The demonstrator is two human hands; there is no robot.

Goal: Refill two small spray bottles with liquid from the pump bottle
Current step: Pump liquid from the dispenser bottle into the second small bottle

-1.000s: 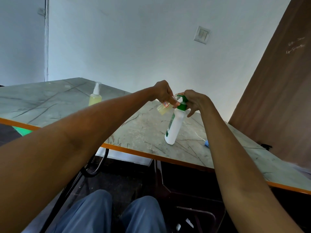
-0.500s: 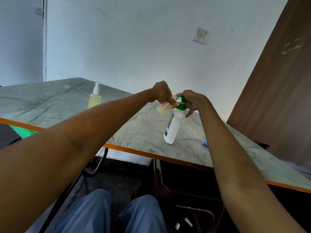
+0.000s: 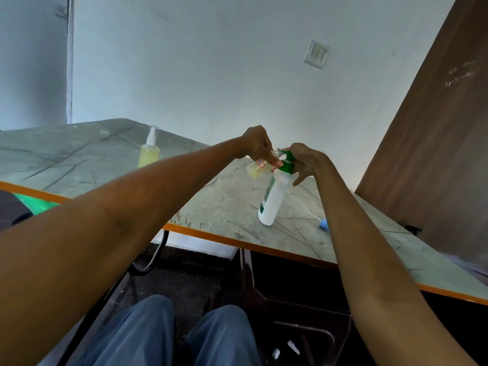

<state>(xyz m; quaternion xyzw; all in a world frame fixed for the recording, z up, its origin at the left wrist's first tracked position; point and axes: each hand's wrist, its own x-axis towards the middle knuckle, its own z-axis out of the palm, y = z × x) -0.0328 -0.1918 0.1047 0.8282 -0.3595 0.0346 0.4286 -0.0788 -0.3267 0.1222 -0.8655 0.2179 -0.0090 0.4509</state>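
- Left hand grips open small bottle, tilted, mouth at green pump.
- Right hand presses pump.
- Pump bottle near table edge, 6 o'clock.

Near the centre of the frame I hold a small clear spray bottle tilted, its open neck pointing right at the green pump head; there's a little yellowish liquid in its lower end and a red-edged label on its side. The white pump bottle stands on the table just right of centre, leaning a bit. Up left of centre, well apart, a second spray bottle stands upright, capped, full of yellow liquid.
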